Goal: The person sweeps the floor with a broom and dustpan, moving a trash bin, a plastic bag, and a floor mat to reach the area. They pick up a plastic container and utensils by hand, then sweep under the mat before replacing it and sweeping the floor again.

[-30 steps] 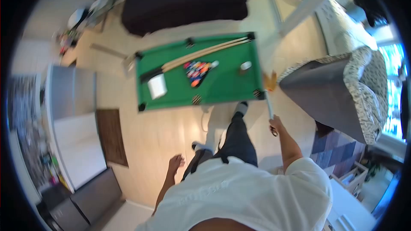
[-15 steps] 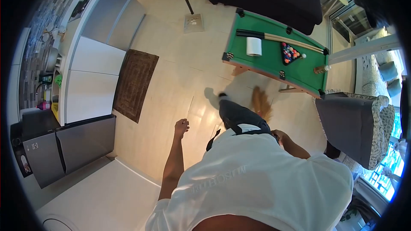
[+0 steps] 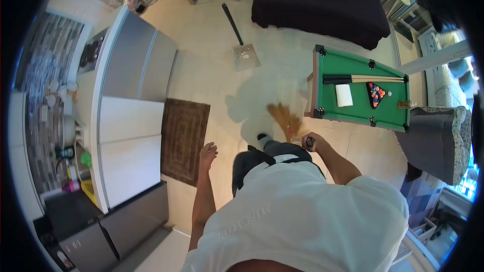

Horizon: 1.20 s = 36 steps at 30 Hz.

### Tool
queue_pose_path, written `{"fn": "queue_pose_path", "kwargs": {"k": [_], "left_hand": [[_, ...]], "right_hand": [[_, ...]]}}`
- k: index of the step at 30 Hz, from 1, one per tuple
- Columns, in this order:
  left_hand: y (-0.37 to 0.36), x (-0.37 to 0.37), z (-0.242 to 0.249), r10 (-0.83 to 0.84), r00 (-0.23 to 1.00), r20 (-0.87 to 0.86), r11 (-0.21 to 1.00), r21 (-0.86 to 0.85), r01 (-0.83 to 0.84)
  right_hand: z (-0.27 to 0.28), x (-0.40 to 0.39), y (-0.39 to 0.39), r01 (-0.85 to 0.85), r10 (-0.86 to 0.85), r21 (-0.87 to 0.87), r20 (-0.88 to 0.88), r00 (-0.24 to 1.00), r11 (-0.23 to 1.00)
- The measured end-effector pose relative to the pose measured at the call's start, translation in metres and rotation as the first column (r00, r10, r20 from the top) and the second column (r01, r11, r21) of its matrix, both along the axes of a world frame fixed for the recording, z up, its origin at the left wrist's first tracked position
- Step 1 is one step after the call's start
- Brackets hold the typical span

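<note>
My right hand [image 3: 315, 142] is wrapped round the dark handle end of a broom [image 3: 283, 120], beside my right hip. The broom's straw-coloured bristles fan out over the floor ahead of my feet. Out to the left, my left hand [image 3: 207, 156] hangs free with its fingers loosely bent and apart, holding nothing. Farther forward, a long-handled dustpan [image 3: 246, 56] rests on the floor with its black handle pointing away from me. Some small bits seem to lie in its pan.
A small green pool table [image 3: 335, 67] stands ahead right, bearing cues, a white roll [image 3: 344, 95] and racked balls [image 3: 375, 94]. Kitchen cabinets [image 3: 130, 156] line the left side, with a brown mat [image 3: 185, 141] before them. A dark-covered sofa [image 3: 317, 5] is at the back.
I have stepped forward, so the dustpan and mat sit nearer. The broom in my right hand has swung forward and left, its bristles now ahead of my feet.
</note>
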<state>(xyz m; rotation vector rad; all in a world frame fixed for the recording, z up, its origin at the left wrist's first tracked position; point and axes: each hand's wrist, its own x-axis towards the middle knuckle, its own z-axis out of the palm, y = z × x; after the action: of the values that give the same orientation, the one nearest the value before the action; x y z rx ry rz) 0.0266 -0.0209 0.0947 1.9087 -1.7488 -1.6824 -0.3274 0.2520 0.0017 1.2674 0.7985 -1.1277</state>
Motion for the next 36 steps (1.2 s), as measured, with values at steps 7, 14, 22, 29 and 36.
{"fn": "queue_pose_path", "kwargs": {"k": [7,14,22,29,36], "left_hand": [[-0.193,-0.015,-0.029,-0.269,0.963,0.012,0.95,0.167,0.263],[-0.383,-0.189,-0.016,-0.697,0.694,0.181,0.606,-0.367,0.705],[-0.473,-0.44,0.013,-0.706,0.312,0.636,-0.222,-0.617,0.755],[-0.54,-0.559,-0.087,-0.534,0.034,0.845,-0.247,-0.195,0.949],[-0.578,-0.576,-0.099,-0.42,-0.173,0.891,-0.297,0.045,0.954]], "right_hand": [[0.038,-0.004,-0.116,0.546,-0.523,-0.367,0.169,0.835,0.753],[0.102,-0.021,-0.205,0.594,-0.657,-0.444,0.018,0.754,0.67],[0.006,-0.152,-0.392,0.347,-0.28,-0.049,-0.701,0.656,0.936],[-0.078,-0.263,-0.574,-0.125,0.543,0.567,-0.668,0.509,0.814],[-0.056,-0.237,-0.571,-0.394,0.649,0.516,-0.632,0.423,0.76]]}}
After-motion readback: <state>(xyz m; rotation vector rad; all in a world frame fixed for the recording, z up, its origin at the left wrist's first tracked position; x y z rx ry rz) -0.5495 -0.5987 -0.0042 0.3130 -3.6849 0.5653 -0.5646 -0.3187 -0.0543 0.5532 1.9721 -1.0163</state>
